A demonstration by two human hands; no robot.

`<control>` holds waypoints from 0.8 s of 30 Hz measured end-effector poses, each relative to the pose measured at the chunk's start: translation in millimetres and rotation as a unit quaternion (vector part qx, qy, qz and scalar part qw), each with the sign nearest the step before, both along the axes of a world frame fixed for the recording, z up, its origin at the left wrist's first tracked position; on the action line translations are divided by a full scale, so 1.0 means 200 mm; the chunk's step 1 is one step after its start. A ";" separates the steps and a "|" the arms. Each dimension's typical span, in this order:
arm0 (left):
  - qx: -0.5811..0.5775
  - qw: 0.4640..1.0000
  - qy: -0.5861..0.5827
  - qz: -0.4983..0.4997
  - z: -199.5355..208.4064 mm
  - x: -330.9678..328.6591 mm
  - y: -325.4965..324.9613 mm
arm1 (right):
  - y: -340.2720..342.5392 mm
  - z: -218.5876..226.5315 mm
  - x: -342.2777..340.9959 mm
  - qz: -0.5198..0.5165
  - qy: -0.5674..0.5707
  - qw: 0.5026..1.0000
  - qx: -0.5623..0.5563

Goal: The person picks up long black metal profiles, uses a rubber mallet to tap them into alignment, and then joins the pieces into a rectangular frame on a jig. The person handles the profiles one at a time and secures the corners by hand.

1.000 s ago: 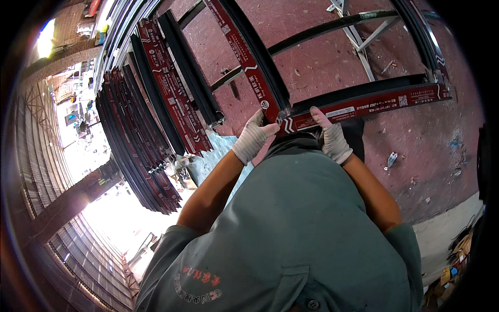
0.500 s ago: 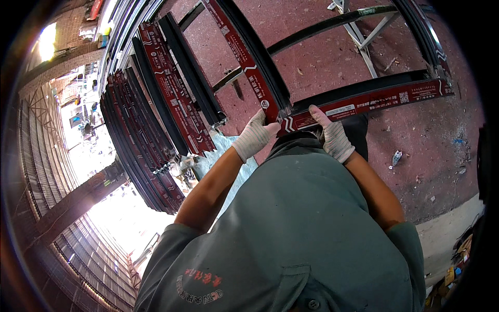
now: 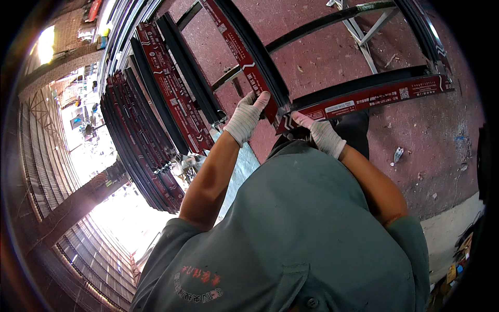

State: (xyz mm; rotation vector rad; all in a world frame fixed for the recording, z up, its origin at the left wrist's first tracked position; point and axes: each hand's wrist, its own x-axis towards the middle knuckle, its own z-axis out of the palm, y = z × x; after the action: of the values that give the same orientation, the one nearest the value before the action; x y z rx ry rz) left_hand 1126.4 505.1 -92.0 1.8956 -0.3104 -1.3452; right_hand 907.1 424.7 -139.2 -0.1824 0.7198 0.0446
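Observation:
A black door or window frame with red printed film has its near corner in front of my body. My left hand, in a white knit glove, grips the long side bar just above that corner, thumb over the red face. On the near crossbar, my gloved right hand is closed at the corner, its bare-looking thumb lying on the red film. The two bars meet at a mitred joint between my hands. The fingers of both hands are partly hidden beneath the bars.
More black-and-red bars lie side by side at the left, with a stack beyond them. A dark support rail runs under the frame, on a pale metal stand. Scraps litter the reddish floor.
My left hand has slid up the side bar, away from the corner. My right hand has moved left along the crossbar to the corner. The frame looks almost unmoved.

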 end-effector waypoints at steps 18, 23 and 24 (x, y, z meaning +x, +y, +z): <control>0.057 0.996 -0.002 -0.067 0.14 -0.09 0.03 | 0.06 -0.13 -0.02 0.019 -0.061 0.974 -0.219; 0.106 0.982 -0.054 -0.145 0.26 -0.18 -0.01 | -0.02 0.01 -0.02 0.076 -0.020 0.997 -0.023; 0.094 0.983 -0.046 -0.148 0.26 -0.17 -0.01 | -0.03 0.05 -0.01 0.065 -0.020 0.997 0.033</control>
State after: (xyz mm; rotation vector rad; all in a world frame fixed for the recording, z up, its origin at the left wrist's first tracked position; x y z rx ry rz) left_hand 1091.5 502.5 -40.8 2.1358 -0.5463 -1.5291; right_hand 904.2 418.5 -130.0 -0.1666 0.6658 0.1883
